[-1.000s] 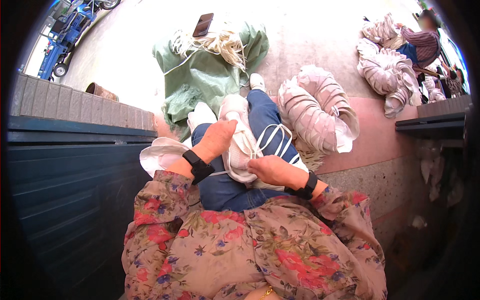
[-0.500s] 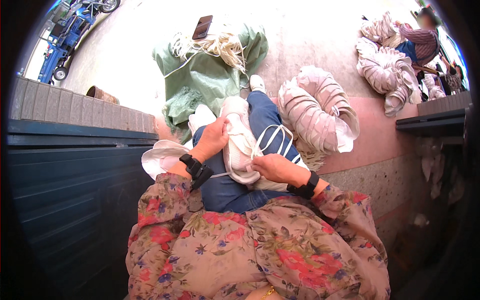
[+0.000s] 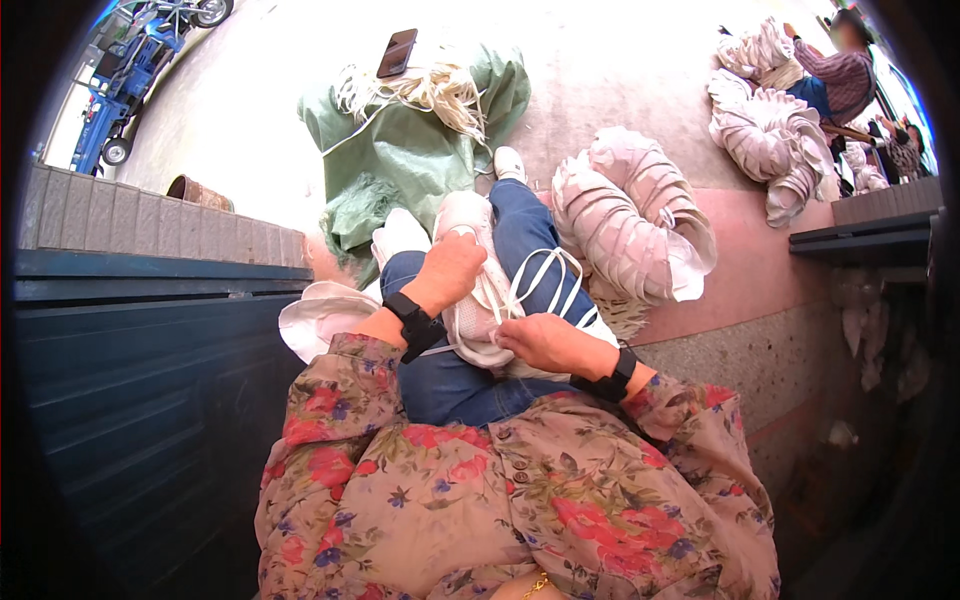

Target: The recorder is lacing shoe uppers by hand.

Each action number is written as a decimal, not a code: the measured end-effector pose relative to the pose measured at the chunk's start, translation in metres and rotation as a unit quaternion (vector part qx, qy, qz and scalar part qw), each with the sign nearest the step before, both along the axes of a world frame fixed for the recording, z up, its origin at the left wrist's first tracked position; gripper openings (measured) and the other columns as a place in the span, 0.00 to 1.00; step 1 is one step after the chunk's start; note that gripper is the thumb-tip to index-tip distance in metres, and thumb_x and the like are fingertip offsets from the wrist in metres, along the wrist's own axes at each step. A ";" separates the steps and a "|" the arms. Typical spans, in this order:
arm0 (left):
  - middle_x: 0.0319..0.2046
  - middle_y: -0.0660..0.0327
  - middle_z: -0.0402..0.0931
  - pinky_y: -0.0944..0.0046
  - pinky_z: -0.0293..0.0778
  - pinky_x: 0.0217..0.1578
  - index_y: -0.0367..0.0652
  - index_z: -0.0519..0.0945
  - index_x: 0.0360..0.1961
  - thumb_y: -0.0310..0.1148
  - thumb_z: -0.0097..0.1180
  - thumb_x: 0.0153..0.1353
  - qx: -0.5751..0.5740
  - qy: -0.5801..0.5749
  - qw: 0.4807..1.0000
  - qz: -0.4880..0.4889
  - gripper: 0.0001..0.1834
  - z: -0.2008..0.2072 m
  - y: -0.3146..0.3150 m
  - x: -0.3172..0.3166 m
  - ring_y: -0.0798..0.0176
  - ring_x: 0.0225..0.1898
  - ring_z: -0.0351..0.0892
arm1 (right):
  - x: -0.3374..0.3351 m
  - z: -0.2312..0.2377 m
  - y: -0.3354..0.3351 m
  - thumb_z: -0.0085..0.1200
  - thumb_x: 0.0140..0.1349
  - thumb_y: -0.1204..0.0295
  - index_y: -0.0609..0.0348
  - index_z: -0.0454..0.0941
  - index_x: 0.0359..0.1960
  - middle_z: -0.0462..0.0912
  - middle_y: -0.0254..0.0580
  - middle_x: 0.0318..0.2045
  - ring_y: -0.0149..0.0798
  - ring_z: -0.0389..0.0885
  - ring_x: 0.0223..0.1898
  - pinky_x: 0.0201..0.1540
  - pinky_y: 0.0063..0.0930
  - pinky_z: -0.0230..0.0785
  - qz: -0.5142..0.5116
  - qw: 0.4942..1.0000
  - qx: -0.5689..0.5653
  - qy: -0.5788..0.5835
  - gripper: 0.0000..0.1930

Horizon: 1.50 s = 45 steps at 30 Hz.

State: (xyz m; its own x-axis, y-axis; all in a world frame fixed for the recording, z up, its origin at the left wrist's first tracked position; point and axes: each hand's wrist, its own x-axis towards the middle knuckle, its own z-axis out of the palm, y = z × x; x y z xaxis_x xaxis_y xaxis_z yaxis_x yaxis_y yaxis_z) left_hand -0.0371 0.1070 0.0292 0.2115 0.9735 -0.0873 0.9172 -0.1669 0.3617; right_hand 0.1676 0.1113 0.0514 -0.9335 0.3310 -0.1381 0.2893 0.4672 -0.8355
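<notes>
A white shoe upper (image 3: pixel 466 212) lies lengthwise across my lap, its toe part pointing away from me. My left hand (image 3: pixel 452 272) is bent over its middle, fingertips pinched together; what they hold is hidden beneath the hand. Close to the heel end, my right hand (image 3: pixel 545 342) is closed with thumb and finger on the edge of the upper. A flat white shoelace (image 3: pixel 552 262) loops out loosely beside the right hand, over my right thigh. Part of the upper's side is covered by my left hand.
A green sack (image 3: pixel 400 165) ahead carries a bundle of cream laces (image 3: pixel 445 95) and a phone (image 3: pixel 397 53). Coiled stacks of uppers (image 3: pixel 625 215) lie to the right. A blue cabinet (image 3: pixel 150 390) stands at left. Another person (image 3: pixel 845 75) sits far right.
My left hand has shifted right, from the upper's left edge to over its middle. My right hand has moved slightly left and stays at the heel end.
</notes>
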 end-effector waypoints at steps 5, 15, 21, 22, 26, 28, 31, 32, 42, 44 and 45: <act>0.25 0.56 0.70 0.60 0.72 0.31 0.39 0.76 0.21 0.26 0.49 0.44 0.057 0.147 0.983 -0.088 0.04 -0.002 0.001 0.009 0.54 0.34 0.70 | 0.002 0.008 0.007 0.45 0.56 0.69 0.61 0.71 0.29 0.74 0.54 0.21 0.55 0.75 0.28 0.31 0.43 0.66 -0.015 1.000 -0.008 -0.022 0.08; 0.28 0.40 0.74 0.52 0.68 0.37 0.29 0.75 0.29 0.34 0.45 0.51 -0.225 -0.041 0.973 0.009 0.15 -0.016 0.044 -0.015 0.42 0.34 0.74 | -0.008 0.011 0.011 0.45 0.56 0.69 0.60 0.71 0.30 0.75 0.54 0.22 0.55 0.75 0.28 0.31 0.43 0.66 -0.042 0.999 -0.012 0.004 0.08; 0.24 0.45 0.75 0.54 0.69 0.34 0.33 0.76 0.26 0.34 0.49 0.51 -0.104 -0.038 0.993 0.035 0.12 -0.018 0.029 -0.008 0.46 0.30 0.75 | -0.023 0.031 -0.024 0.47 0.54 0.70 0.59 0.72 0.29 0.74 0.53 0.18 0.55 0.75 0.25 0.27 0.45 0.66 0.079 0.993 0.004 0.083 0.06; 0.24 0.45 0.75 0.54 0.69 0.34 0.33 0.76 0.26 0.34 0.49 0.51 -0.105 -0.037 0.993 0.036 0.12 -0.018 0.026 -0.008 0.46 0.30 0.75 | -0.022 0.036 -0.021 0.47 0.54 0.70 0.59 0.72 0.29 0.74 0.53 0.18 0.55 0.75 0.25 0.27 0.45 0.66 0.079 0.993 0.003 0.084 0.06; 0.24 0.47 0.75 0.55 0.70 0.34 0.39 0.77 0.25 0.32 0.49 0.51 -0.032 -0.203 0.960 0.189 0.08 -0.011 0.006 -0.023 0.46 0.31 0.75 | -0.005 0.052 0.004 0.46 0.56 0.68 0.59 0.72 0.30 0.74 0.53 0.18 0.54 0.75 0.26 0.29 0.43 0.66 0.041 0.998 -0.025 0.036 0.08; 0.23 0.48 0.75 0.57 0.69 0.29 0.35 0.77 0.25 0.31 0.50 0.51 -0.019 -0.173 0.973 0.151 0.09 -0.006 -0.009 -0.032 0.48 0.27 0.75 | 0.006 0.045 0.016 0.46 0.56 0.71 0.57 0.72 0.32 0.75 0.51 0.24 0.52 0.76 0.27 0.28 0.40 0.67 0.037 0.996 0.054 -0.058 0.06; 0.22 0.47 0.74 0.55 0.70 0.29 0.36 0.77 0.25 0.30 0.49 0.51 -0.015 -0.104 0.987 0.118 0.08 -0.009 -0.028 -0.031 0.47 0.28 0.75 | 0.017 0.036 0.030 0.47 0.48 0.78 0.57 0.72 0.29 0.73 0.46 0.42 0.47 0.76 0.32 0.31 0.35 0.70 -0.099 0.961 0.255 -0.045 0.06; 0.22 0.47 0.74 0.55 0.70 0.29 0.36 0.77 0.25 0.29 0.48 0.52 -0.013 -0.071 0.992 0.103 0.08 -0.009 -0.032 -0.030 0.47 0.28 0.75 | 0.016 0.035 0.028 0.47 0.48 0.78 0.57 0.72 0.29 0.73 0.46 0.42 0.47 0.76 0.32 0.31 0.35 0.70 -0.098 0.961 0.255 -0.045 0.06; 0.23 0.47 0.75 0.54 0.72 0.30 0.37 0.75 0.21 0.26 0.49 0.45 -0.008 0.046 0.993 0.111 0.04 0.000 -0.018 -0.004 0.47 0.28 0.76 | -0.017 -0.006 -0.002 0.47 0.48 0.77 0.60 0.70 0.27 0.72 0.46 0.31 0.47 0.75 0.29 0.28 0.36 0.69 -0.030 0.983 0.183 0.009 0.04; 0.22 0.46 0.74 0.56 0.72 0.28 0.36 0.74 0.22 0.27 0.49 0.44 -0.011 0.010 0.989 0.147 0.05 -0.008 -0.015 -0.013 0.49 0.27 0.76 | -0.020 -0.005 -0.004 0.47 0.47 0.77 0.59 0.70 0.26 0.71 0.45 0.26 0.47 0.74 0.28 0.27 0.36 0.68 -0.031 0.980 0.199 0.001 0.03; 0.21 0.46 0.74 0.57 0.72 0.27 0.35 0.74 0.22 0.28 0.50 0.44 -0.015 -0.027 0.983 0.181 0.06 -0.012 -0.013 -0.019 0.51 0.25 0.76 | -0.021 -0.002 -0.003 0.47 0.47 0.77 0.59 0.70 0.26 0.71 0.45 0.26 0.47 0.74 0.28 0.27 0.36 0.68 -0.031 0.979 0.200 0.001 0.03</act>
State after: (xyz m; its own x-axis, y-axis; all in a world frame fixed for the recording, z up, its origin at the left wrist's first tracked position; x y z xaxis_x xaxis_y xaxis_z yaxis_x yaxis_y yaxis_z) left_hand -0.0559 0.0942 0.0170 -0.1429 0.9829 -0.1162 0.8937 0.1785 0.4117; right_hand 0.1467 0.1082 0.0493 -0.9102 0.4140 0.0158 0.3256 0.7385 -0.5904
